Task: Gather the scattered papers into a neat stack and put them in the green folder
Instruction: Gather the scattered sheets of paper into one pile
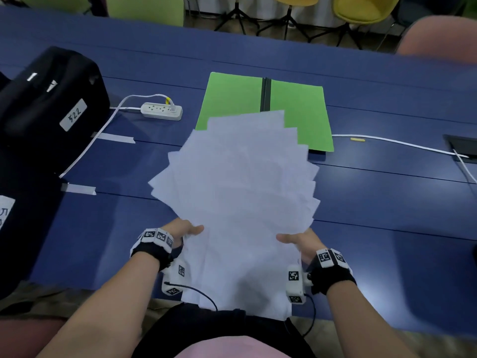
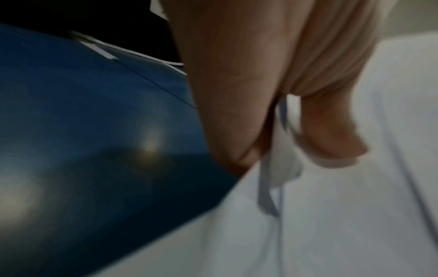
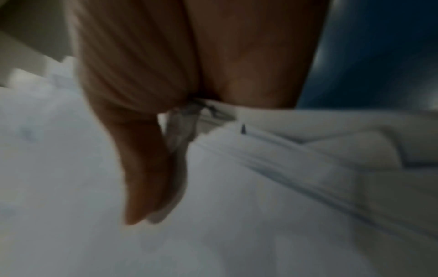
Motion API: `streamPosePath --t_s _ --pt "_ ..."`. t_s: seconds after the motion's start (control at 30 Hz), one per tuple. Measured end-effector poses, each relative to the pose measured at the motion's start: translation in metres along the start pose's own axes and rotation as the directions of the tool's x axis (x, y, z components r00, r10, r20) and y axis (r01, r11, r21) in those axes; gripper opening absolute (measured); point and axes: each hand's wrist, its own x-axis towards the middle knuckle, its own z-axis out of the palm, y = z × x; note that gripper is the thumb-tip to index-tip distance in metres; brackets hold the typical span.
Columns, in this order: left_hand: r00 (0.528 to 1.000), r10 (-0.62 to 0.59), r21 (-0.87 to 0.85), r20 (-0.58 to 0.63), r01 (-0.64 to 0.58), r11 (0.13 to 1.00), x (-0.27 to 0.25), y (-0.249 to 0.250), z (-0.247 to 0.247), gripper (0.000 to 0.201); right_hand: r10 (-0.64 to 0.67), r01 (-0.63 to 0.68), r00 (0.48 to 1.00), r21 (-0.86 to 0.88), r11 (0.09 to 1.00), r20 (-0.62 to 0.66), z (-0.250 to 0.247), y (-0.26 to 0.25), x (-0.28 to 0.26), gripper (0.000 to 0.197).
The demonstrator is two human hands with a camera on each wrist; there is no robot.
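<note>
We've got the papers in both hands, fanned out and not squared, lifted off the blue tabletop at the near edge. Left hand grip: thumb on top, fingers under the left edge, pinching the sheets; the left wrist view confirms the pinch on the sheet edges. Right hand grip: same on the right edge, thumb on top, and the right wrist view shows the thumb pressed onto the paper, though it's blurred. The far corners of the fan overlap our view of the green folder, which lies open and flat on the tabletop beyond the papers, black spine in the middle. To the left we see a power strip with its white cable, and a black bag labelled 522.
</note>
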Motion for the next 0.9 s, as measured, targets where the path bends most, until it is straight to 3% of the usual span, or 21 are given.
streamPosePath --t_s 0.03,0.1,0.17,0.27,0.3,0.4,0.5,0.57,0.7,0.8,0.9 --pt "0.999 0.008 -0.063 0.044 -0.006 0.998 -0.005 -0.001 -0.004 0.074 -0.014 0.012 0.999 0.070 0.997 0.038 -0.002 -0.001 -0.006 0.105" --pt "0.984 0.042 -0.136 0.172 -0.019 0.991 -0.012 0.001 -0.006 0.061 -0.024 0.011 0.996 0.144 0.989 0.087 -0.001 -0.006 -0.016 0.100" --pt "0.970 0.079 -0.148 0.231 -0.045 0.988 -0.016 0.010 -0.005 0.077 -0.055 0.044 0.996 0.127 0.991 0.077 0.007 -0.016 -0.020 0.077" --pt "0.985 0.119 -0.045 0.123 -0.114 0.992 0.018 0.007 -0.003 0.105 -0.095 0.094 0.995 0.030 0.995 0.025 0.013 -0.022 -0.011 0.095" --pt "0.987 0.120 -0.039 0.109 -0.117 0.992 0.019 0.008 -0.003 0.103 -0.117 0.117 0.993 0.006 0.993 -0.005 0.011 -0.019 -0.005 0.095" --pt "0.990 0.075 -0.037 0.117 -0.071 0.997 -0.013 0.016 0.004 0.057 -0.072 0.073 0.997 0.070 0.995 -0.028 0.006 -0.018 -0.013 0.087" --pt "0.981 0.077 -0.070 0.177 -0.066 0.995 -0.022 0.016 0.005 0.044 0.112 -0.124 0.990 0.155 0.980 0.087 0.005 -0.017 -0.026 0.047" --pt "0.973 0.081 -0.134 0.215 -0.052 0.990 -0.016 0.014 0.005 0.054 0.181 -0.191 0.980 0.136 0.972 0.086 0.005 -0.011 -0.026 0.043" --pt "0.960 0.169 -0.242 0.224 -0.113 0.964 -0.020 0.021 0.014 0.056 0.098 -0.099 0.994 -0.013 0.995 -0.041 0.006 -0.008 -0.020 0.057" --pt "0.960 0.236 -0.113 0.149 -0.220 0.969 -0.023 0.024 0.026 0.078 0.001 -0.022 0.993 -0.183 0.983 -0.116 0.008 -0.002 -0.007 0.069" --pt "0.976 0.219 -0.022 -0.005 -0.219 0.975 -0.014 0.019 0.033 0.059 0.006 -0.036 0.993 -0.262 0.964 -0.115 -0.003 0.019 0.022 0.112"
